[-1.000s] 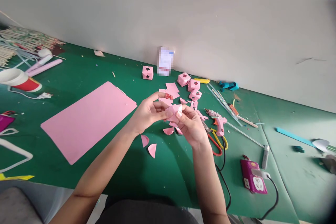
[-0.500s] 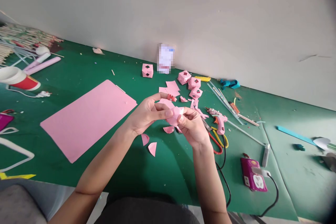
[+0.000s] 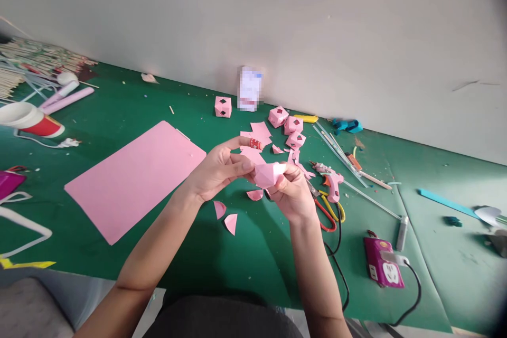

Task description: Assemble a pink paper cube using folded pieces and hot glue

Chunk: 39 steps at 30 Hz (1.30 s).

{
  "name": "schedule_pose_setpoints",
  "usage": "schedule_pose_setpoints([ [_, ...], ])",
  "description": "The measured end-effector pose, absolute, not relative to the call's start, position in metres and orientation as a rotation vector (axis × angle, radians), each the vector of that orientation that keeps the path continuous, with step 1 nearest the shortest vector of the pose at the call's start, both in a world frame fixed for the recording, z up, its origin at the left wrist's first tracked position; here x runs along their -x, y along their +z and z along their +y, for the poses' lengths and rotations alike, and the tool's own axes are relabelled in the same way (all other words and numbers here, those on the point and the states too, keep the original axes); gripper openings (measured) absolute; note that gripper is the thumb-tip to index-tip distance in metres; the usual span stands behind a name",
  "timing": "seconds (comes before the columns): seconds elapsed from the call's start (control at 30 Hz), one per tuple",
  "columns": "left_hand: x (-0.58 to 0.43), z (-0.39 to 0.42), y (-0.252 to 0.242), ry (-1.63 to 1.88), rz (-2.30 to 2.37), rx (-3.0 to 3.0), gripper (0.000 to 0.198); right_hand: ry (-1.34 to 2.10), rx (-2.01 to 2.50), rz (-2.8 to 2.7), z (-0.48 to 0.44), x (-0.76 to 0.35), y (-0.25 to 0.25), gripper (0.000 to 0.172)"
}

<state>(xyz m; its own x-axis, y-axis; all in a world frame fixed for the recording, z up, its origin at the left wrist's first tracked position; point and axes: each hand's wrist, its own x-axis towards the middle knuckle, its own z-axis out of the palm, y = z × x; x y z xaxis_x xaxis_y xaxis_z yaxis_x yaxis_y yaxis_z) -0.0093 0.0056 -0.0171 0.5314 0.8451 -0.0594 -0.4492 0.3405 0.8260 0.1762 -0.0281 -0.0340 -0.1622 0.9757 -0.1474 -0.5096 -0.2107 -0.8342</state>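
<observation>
Between my two hands, above the green table, is a small folded pink paper piece [image 3: 266, 174]. My left hand [image 3: 224, 171] pinches its left edge with thumb and fingertips; a red patterned wrap covers the tip of the raised index finger. On the other side my right hand [image 3: 293, 193] grips the piece between thumb and fingers. Below lie curved pink paper offcuts [image 3: 231, 223]. Pink paper squares [image 3: 260, 131] rest just beyond the hands, partly hidden by them. Several folded pink paper boxes with diamond-shaped holes [image 3: 293, 125] stand farther back.
A large pink sheet [image 3: 137, 182] lies at left, near a paper cup [image 3: 34, 120]. At right are a pink glue gun [image 3: 332, 182], scissors [image 3: 328, 211], clear glue sticks [image 3: 336, 153] and a purple power strip [image 3: 383, 264] with a cord. A blurred upright card [image 3: 250, 88] leans against the wall.
The paper piece has turned between my fingers and now shows a broader folded face. My left fingertips have shifted slightly left, toward its edge.
</observation>
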Motion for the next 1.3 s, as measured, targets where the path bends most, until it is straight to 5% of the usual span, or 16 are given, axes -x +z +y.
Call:
schedule_pose_setpoints([
  [0.73, 0.005, -0.014, -0.005, 1.122, 0.783, -1.047, 0.036, 1.351, 0.904, -1.012, -0.043, -0.167, -0.024, 0.024],
  [1.3, 0.004, -0.017, -0.007, 1.12, 0.803, -1.047, 0.036, 1.313, 0.951, -0.967, -0.043, -0.167, -0.029, 0.031],
])
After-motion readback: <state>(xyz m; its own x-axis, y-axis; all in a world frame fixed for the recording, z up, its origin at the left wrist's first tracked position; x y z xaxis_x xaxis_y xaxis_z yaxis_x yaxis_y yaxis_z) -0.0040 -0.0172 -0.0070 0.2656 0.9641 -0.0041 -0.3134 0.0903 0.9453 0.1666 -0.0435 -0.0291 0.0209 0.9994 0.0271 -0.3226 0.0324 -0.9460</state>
